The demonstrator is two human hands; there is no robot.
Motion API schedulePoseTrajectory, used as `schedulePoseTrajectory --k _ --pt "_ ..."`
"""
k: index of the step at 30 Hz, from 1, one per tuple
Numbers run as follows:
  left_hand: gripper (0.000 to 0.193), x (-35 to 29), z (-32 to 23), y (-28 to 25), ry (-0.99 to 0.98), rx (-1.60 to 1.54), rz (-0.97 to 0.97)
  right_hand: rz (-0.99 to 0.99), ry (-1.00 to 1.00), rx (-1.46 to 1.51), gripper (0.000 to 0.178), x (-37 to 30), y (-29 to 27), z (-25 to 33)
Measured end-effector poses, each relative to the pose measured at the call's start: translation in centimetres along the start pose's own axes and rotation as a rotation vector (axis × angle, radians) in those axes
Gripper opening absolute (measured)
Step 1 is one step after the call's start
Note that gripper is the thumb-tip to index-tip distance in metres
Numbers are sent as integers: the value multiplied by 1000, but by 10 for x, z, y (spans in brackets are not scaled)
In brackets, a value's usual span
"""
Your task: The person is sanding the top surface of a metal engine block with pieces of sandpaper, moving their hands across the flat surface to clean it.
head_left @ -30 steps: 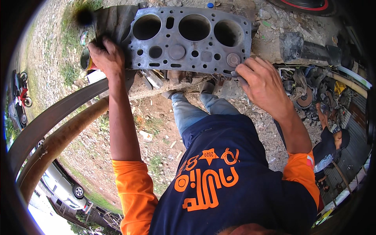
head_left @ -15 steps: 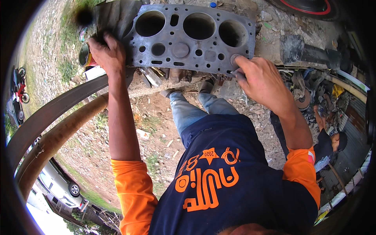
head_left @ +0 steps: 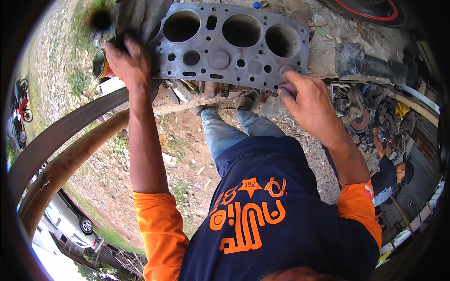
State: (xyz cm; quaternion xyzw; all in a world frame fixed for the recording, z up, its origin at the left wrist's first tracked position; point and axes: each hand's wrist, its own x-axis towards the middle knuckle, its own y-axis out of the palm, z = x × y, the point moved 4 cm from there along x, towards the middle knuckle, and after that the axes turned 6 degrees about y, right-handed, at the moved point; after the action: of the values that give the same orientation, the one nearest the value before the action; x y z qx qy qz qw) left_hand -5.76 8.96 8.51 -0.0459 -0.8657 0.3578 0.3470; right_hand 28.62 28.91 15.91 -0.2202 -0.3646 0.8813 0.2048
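A grey metal engine block [head_left: 211, 65] with big round bores and smaller holes in its flat face lies before me at the top. My left hand [head_left: 129, 63] is at its left end, fingers curled down into dark shadow beside the block. What they close around is hidden. At the block's near right corner my right hand [head_left: 307, 96] grips the edge, index finger over the face beside a round flat spot and thumb bent at the rim. An open tin [head_left: 100, 63] stands just left of my left hand.
A bent brown pole [head_left: 70, 164] and a dark curved band sweep in from the left. A black wheel with a red rim [head_left: 370, 8] lies at the upper right. On the right a co-worker [head_left: 393, 173] is near scattered machine parts [head_left: 361, 119]. Small blue cap [head_left: 256, 5] behind the block.
The block appears slightly farther right and tilted a little in view. My right hand has slid slightly toward me along its corner. My left hand stays at the left end.
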Motion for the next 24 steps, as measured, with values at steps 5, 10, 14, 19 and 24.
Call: schedulePoseTrajectory --k 5,10,14,19,24 --pt "40 0 -1 0 -38 -13 5 -2 120 215 13 -7 -1 -18" --pt "41 0 3 2 -4 -6 -6 51 194 224 13 -3 -2 -12" --pt "41 0 3 0 -7 -9 6 59 184 281 14 0 3 -14" --pt "42 0 -2 -1 -28 -49 -7 8 333 458 17 -11 4 -44" --pt "42 0 -1 -1 -26 -34 18 59 323 270 19 -6 -2 -33"
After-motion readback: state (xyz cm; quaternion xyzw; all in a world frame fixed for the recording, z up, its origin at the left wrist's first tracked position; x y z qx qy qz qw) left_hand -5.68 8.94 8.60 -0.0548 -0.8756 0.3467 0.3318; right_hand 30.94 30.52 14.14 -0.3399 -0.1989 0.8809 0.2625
